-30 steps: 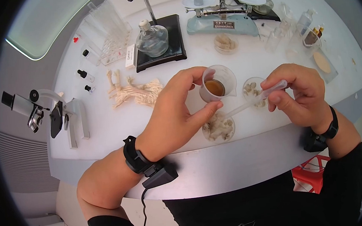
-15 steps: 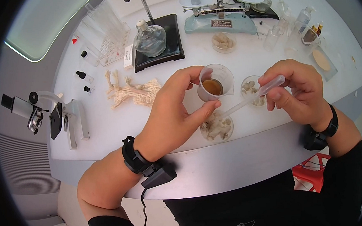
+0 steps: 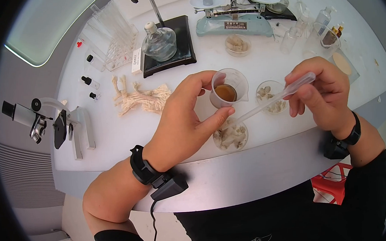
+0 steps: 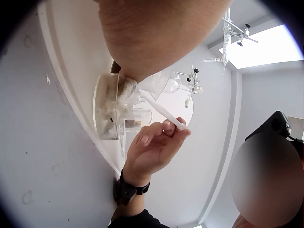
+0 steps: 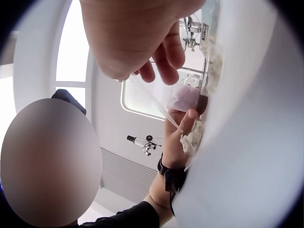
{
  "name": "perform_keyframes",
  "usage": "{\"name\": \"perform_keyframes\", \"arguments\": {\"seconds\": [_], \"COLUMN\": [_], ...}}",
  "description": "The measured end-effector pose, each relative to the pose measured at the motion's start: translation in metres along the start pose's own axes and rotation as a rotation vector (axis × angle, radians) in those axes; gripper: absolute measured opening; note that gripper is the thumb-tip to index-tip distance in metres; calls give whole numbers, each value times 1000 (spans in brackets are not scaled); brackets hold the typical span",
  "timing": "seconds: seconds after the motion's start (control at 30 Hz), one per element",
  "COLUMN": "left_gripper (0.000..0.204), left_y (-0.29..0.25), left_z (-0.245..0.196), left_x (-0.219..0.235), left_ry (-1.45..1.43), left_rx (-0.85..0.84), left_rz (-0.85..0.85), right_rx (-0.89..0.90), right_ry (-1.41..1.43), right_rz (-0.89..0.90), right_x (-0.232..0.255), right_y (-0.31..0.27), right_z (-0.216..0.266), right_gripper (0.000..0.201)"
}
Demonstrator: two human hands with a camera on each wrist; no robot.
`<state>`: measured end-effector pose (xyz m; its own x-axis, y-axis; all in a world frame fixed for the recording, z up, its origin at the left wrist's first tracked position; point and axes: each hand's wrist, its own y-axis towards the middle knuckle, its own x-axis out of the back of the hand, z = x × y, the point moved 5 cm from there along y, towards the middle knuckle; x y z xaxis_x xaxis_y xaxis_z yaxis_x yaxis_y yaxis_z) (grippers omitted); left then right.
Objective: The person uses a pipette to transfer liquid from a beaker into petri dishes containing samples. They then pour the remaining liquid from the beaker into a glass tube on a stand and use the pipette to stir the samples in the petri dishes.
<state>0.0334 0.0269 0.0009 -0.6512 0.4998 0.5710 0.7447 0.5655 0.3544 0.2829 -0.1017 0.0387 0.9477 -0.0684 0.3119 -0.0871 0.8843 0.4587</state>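
In the head view my left hand (image 3: 181, 119) holds a small clear plastic beaker (image 3: 239, 81) between thumb and fingers, upright above the table. Brown liquid (image 3: 225, 92) covers its bottom. My right hand (image 3: 324, 93) pinches a plastic dropper pipette (image 3: 300, 83) near its bulb end. The pipette slants down to the left, its tip at a petri dish (image 3: 248, 139) of pale, dark-spotted fluffy lumps (image 3: 231, 139). From the right wrist view, the pipette (image 5: 154, 103) points at those lumps (image 5: 191, 141), beside the left thumb. A second petri dish (image 3: 257, 95) with smaller lumps lies behind the pipette.
At the back stand a balance scale (image 3: 213, 27), a glass bottle (image 3: 162, 48) on a black stand base, and a third petri dish (image 3: 238, 54). Pale fibrous strands (image 3: 148, 99), small dropper bottles (image 3: 90, 82) and a microscope (image 3: 61, 121) are at left; glassware (image 3: 289, 42) stands at right.
My right hand has shifted slightly to the right and up, showing more of the pipette. Its tip has moved left over the near dish. The left hand and beaker have barely moved.
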Motion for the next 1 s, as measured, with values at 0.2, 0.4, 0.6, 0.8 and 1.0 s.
{"name": "perform_keyframes", "arguments": {"seconds": [0.2,0.4,0.6,0.8,1.0], "left_gripper": [59,58,58,59,59], "left_y": [0,1,0,0,0], "left_z": [0,-1,1,0,-1], "left_x": [0,0,0,0,0], "left_ry": [1,-5,-10,-5,7], "left_rx": [-10,-17,-22,-18,-19], "left_rz": [0,2,-1,-2,-5], "right_rx": [147,87,145,186,271], "right_ry": [55,-125,-121,32,-111], "right_rz": [-290,-261,-276,-266,-19], "right_x": [23,18,20,22,10], "right_y": [-2,3,2,-3,-3], "right_z": [-1,-2,2,4,12], "right_gripper": [25,18,21,29,18]}}
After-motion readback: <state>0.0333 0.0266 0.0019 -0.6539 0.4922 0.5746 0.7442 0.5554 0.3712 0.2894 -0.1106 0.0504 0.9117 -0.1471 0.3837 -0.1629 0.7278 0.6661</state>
